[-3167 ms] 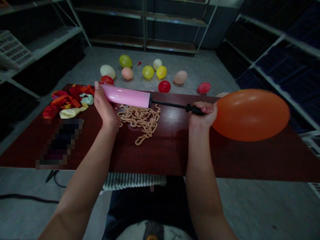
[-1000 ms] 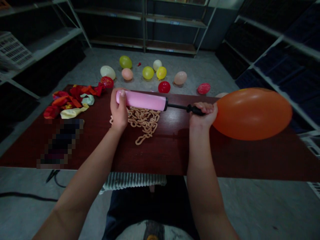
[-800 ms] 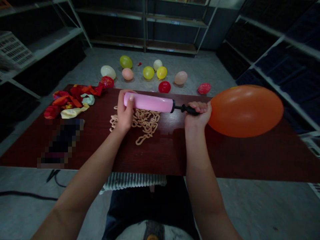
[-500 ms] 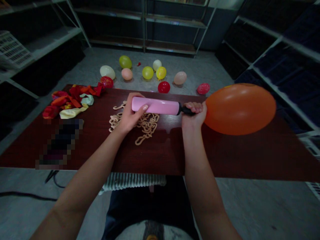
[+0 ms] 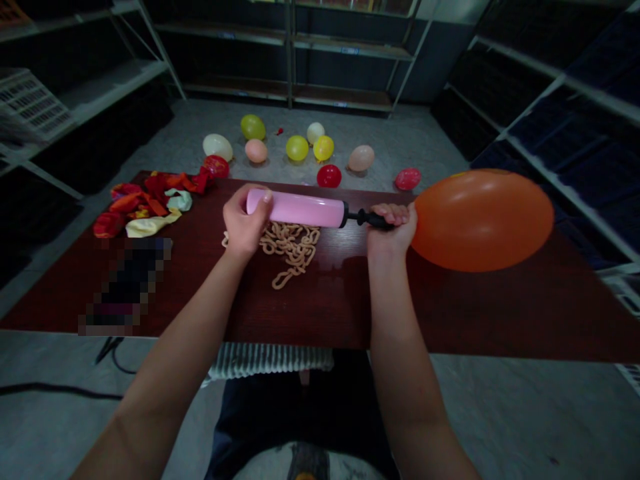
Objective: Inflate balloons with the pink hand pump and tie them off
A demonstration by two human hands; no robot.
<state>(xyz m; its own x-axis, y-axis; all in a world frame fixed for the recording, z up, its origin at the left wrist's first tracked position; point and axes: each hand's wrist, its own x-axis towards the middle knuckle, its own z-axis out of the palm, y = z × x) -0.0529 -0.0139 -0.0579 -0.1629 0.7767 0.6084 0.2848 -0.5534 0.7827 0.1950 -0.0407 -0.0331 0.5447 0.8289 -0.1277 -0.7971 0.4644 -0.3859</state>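
At left, the left hand (image 5: pixel 245 220) has its fingers wrapped round the left end of the pink pump (image 5: pixel 300 209), thumb on top. The pump's long axis runs left to right, its right end slightly nearer, and it spans the gap between the hands over the table. A short length of black rod (image 5: pixel 353 216) shows at its right end, leading to the black handle (image 5: pixel 380 221), which the right hand (image 5: pixel 394 227) grips with curled fingers. So the barrel lies left of the right hand and closest to the left one. Right of that, a big orange balloon (image 5: pixel 485 220) meets the right hand; whether the fingers also pinch its neck, I cannot tell.

On the dark red table (image 5: pixel 500 317), limp balloons (image 5: pixel 137 203) lie far left, a blurred-out dark object (image 5: pixel 127 283) near left, and a tangle of beige strands (image 5: pixel 290 247) below the pump. Beyond, small inflated balloons (image 5: pixel 297 148) dot the grey floor (image 5: pixel 425 127), with shelving (image 5: pixel 240 88) left, far and right.
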